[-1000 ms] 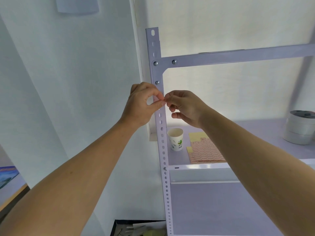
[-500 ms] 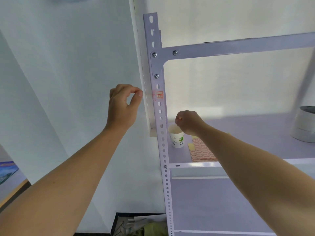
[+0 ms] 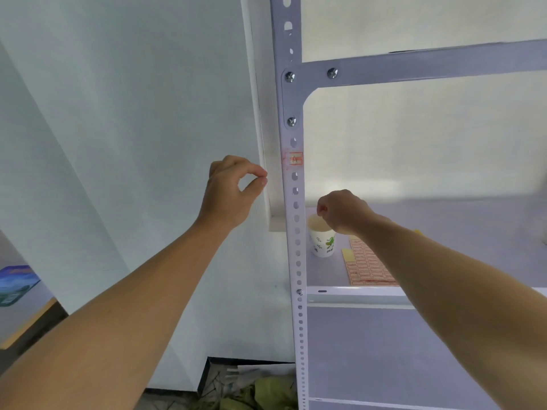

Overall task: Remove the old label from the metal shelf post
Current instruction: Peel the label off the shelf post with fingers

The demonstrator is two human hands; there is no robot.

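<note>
A white perforated metal shelf post [image 3: 291,113] stands upright in the middle of the view. A small red-bordered label [image 3: 296,158] sticks to it below the third bolt, with faint red smears to its left. My left hand [image 3: 233,190] hovers just left of the post and slightly below the label, thumb and forefinger pinched together, not touching the post. My right hand [image 3: 340,211] is a closed fist right of the post, directly above a paper cup [image 3: 322,242]. Whether either hand holds a scrap is hidden.
On the shelf board [image 3: 355,292] lie a sheet of red-bordered labels [image 3: 367,267] and a yellow pad [image 3: 347,255] beside the cup. A bolted crossbar [image 3: 429,65] runs right from the post. A black bin with rubbish [image 3: 251,386] sits on the floor. A white wall is to the left.
Both hands have left the label spot on the post. My right hand dropped down to above the cup; my left hand drew back to the left. The label is now uncovered.
</note>
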